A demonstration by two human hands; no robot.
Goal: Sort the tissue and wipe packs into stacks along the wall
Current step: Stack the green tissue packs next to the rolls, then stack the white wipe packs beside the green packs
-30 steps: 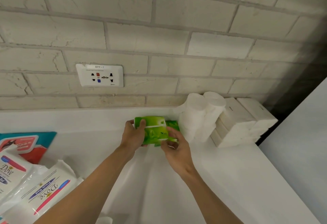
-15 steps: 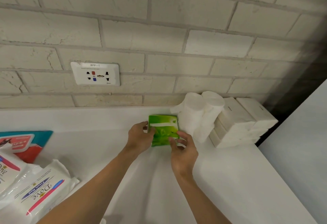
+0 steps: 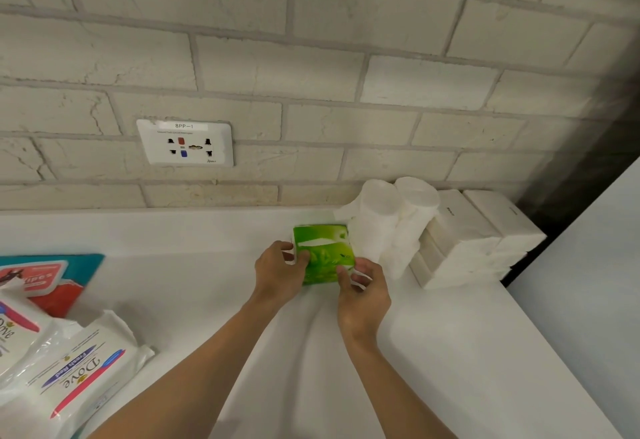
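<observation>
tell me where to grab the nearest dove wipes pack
Come from above and grip across the middle of the Dove wipes pack. It lies flat, label up, and looks soft, so its ends would likely sag; its right edge is free, another pack crowds its left.

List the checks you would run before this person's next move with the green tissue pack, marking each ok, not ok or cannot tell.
1. The green pack sits beside the white rolls: ok.
2. Pack touches the wall: cannot tell.
3. Hands are off the pack: not ok; the left hand and the right hand both grip it.
4. Bare counter left of the pack for another stack: ok.
5. All packs sorted: not ok; wipe packs lie at the near left.
</observation>
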